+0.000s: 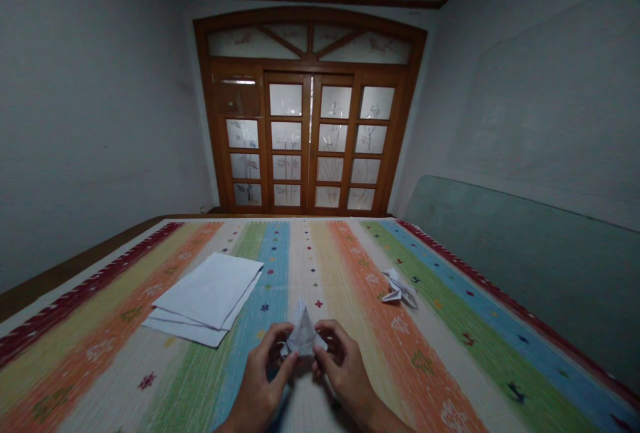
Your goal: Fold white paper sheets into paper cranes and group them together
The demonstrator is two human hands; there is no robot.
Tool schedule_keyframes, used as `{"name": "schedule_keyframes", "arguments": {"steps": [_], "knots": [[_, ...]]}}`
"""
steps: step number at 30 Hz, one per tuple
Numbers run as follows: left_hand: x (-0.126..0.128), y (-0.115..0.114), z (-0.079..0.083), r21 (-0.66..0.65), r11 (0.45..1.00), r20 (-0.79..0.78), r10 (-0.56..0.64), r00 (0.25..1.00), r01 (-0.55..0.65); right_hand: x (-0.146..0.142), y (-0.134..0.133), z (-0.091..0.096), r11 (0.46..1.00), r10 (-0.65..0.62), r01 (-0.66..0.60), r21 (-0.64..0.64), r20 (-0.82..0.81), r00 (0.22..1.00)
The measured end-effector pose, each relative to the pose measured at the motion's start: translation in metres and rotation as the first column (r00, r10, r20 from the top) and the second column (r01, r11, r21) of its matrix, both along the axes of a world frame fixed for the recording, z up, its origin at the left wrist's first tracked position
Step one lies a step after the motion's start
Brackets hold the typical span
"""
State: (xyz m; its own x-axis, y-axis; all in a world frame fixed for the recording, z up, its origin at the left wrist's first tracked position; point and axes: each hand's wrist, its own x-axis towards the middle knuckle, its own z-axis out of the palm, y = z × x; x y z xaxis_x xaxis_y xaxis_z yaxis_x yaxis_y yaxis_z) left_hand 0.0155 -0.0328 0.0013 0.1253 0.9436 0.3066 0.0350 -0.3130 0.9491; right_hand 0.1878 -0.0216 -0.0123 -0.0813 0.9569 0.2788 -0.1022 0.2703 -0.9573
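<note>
Above the striped mat [295,253], a folded paper [303,334] is held between the curled fingers of the left hand [260,379] and right hand [345,376]. White sheets [205,293] are laid at left, a paper figure [400,291] at right.

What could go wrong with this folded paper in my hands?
The folded white paper is pinched between your left hand and right hand, so too firm a grip might crease or tear it. The loose stack of white paper sheets lies near your left hand on the striped woven mat, so it could get nudged out of line. The room also looks dim, which might make fold lines harder to see.
</note>
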Motion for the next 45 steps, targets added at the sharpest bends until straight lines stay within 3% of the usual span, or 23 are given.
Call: {"name": "schedule_keyframes", "arguments": {"steps": [5, 17, 25, 30, 37, 45], "knots": [[-0.003, -0.001, -0.004, -0.038, 0.995, 0.104, -0.087, 0.991, 0.091, 0.001, 0.001, -0.002, 1.0, -0.029, 0.029, -0.003, 0.003, 1.0], [0.001, 0.002, 0.012, -0.155, 0.987, 0.165, -0.01, 0.986, 0.037, 0.002, 0.004, -0.003, 0.999, -0.035, 0.035, -0.01, -0.048, 0.998], [-0.002, 0.015, 0.013, -0.18, 0.98, 0.184, 0.119, 0.976, -0.086, 0.01, 0.003, 0.005, 0.982, -0.053, 0.044, 0.185, 0.049, 0.997], [-0.003, 0.017, 0.009, -0.195, 0.977, 0.221, 0.128, 0.967, -0.085, 0.013, -0.001, 0.011, 0.98, -0.022, 0.007, 0.199, 0.074, 0.997], [-0.002, 0.016, 0.009, -0.22, 0.974, 0.221, 0.107, 0.969, -0.058, 0.004, 0.001, 0.006, 0.995, -0.087, 0.084, 0.061, 0.048, 0.995], [-0.001, 0.012, 0.011, -0.173, 0.984, 0.137, 0.071, 0.988, -0.047, 0.007, 0.005, -0.002, 0.995, -0.081, 0.08, 0.057, 0.02, 0.996]]}}
